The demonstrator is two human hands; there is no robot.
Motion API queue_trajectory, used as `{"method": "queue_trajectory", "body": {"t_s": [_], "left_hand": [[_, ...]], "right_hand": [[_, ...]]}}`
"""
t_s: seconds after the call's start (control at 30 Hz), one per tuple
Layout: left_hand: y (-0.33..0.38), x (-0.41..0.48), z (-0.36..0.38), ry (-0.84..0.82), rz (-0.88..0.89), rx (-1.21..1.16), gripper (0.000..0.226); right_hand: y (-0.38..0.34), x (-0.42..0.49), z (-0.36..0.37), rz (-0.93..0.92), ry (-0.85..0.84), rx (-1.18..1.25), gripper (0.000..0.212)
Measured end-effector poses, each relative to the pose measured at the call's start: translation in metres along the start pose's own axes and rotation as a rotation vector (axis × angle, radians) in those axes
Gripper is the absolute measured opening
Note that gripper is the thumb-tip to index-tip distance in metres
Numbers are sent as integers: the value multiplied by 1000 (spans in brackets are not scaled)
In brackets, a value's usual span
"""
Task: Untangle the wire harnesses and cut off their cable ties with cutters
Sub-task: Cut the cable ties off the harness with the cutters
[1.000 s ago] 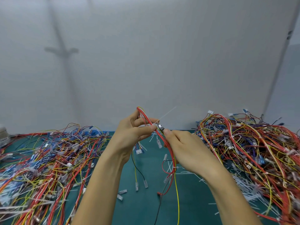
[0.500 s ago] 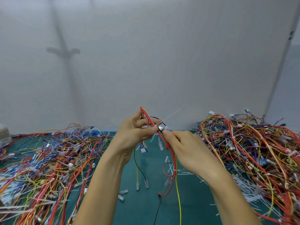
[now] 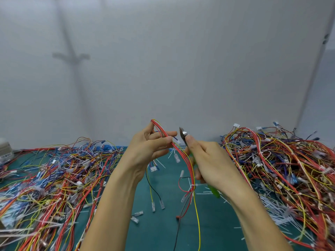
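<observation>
My left hand (image 3: 150, 147) holds a wire harness (image 3: 183, 158) of red and yellow wires, pinching its upper loop between thumb and fingers above the green mat. The rest of the harness hangs down past my right wrist, with a white cable tie (image 3: 193, 186) around it lower down. My right hand (image 3: 208, 156) grips green-handled cutters (image 3: 183, 133); their metal jaws point up, just right of the harness and apart from it. The green handle tip (image 3: 214, 192) shows below my palm.
A large tangle of harnesses (image 3: 49, 178) covers the left of the green mat (image 3: 163, 232). Another heap (image 3: 282, 163) fills the right. Cut white tie scraps (image 3: 272, 207) and loose terminals (image 3: 137, 213) lie between them. A grey wall stands behind.
The cutters have drawn back up and to the right, off the harness. The long white tie tail that stuck up by the jaws is gone. My left fingers have spread slightly.
</observation>
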State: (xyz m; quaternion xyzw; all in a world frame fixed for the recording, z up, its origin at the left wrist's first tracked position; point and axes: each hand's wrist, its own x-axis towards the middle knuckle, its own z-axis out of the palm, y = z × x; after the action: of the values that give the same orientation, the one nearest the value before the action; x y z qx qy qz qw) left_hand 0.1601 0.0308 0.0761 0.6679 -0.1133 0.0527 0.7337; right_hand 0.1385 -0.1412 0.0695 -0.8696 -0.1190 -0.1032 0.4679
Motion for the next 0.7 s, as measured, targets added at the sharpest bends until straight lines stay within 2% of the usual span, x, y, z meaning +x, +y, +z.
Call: {"method": "queue_trajectory", "body": {"t_s": [0.07, 0.13, 0.2, 0.27, 0.33, 0.37, 0.43, 0.47, 0.53, 0.6, 0.7], "left_hand": [[1, 0, 1, 29, -2, -54, 44], [0, 0, 0, 57, 1, -52, 49], [0, 0, 0, 66, 9, -18, 48], [0, -1, -1, 67, 2, -2, 39], [3, -3, -1, 72, -17, 73, 17], [5, -5, -1, 67, -46, 150, 19], [8, -8, -3, -8, -146, 337, 47], [9, -10, -4, -86, -189, 412, 57], [10, -12, -2, -256, -215, 465, 62], [9, -13, 4, -358, -171, 442, 52], [5, -10, 12, -351, -123, 406, 27]], "right_hand": [[2, 1, 0, 42, -59, 95, 63], [3, 1, 1, 68, -106, 190, 37], [3, 1, 1, 79, -132, 262, 23], [2, 1, 1, 77, -128, 346, 19], [0, 1, 1, 59, -71, 415, 17], [-1, 1, 1, 49, -30, 448, 16], [-1, 2, 0, 31, 54, 484, 14], [0, 3, 0, 23, 86, 480, 14], [3, 4, 1, 12, 131, 468, 15], [5, 5, 4, 18, 165, 483, 16], [8, 8, 7, 30, 172, 486, 17]]}}
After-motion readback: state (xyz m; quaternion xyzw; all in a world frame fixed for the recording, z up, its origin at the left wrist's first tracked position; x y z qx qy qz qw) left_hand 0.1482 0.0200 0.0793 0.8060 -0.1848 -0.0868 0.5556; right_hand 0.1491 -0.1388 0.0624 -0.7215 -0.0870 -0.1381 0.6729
